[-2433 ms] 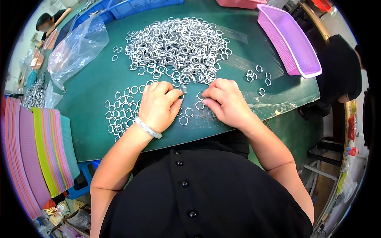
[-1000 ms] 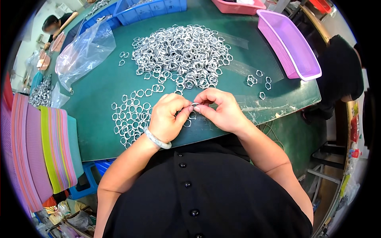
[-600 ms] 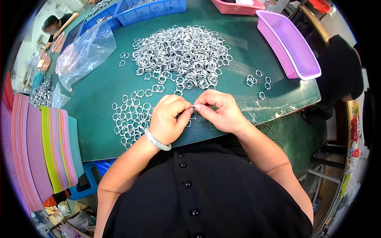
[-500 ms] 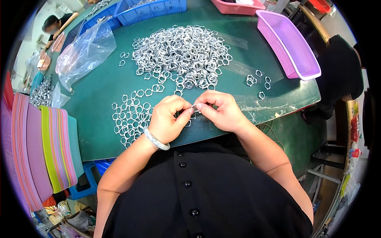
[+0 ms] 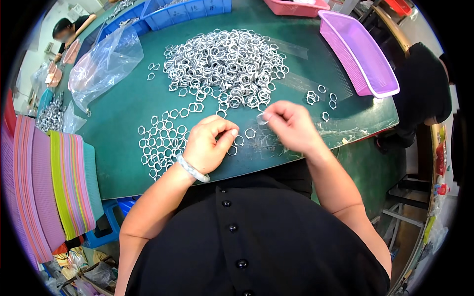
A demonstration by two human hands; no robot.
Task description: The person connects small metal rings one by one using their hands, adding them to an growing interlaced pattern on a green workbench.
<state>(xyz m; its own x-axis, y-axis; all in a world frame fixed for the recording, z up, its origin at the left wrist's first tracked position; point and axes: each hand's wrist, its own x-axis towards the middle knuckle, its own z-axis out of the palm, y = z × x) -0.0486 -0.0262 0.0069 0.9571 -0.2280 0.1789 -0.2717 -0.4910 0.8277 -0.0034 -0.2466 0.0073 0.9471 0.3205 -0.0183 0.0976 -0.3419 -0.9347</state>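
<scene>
Metal ring, a bit blurred, pinched thumb-to-finger in R hand, just rt of frame ctr. L hand, nr ctr, fingers curled, thumb tip by index; can't tell if gripping. Few loose rings on green tabletop betw. hands; flat ring group ctr-left. Big ring pile upper ctr. Purple basket upper rt, clear bag upper left.
</scene>
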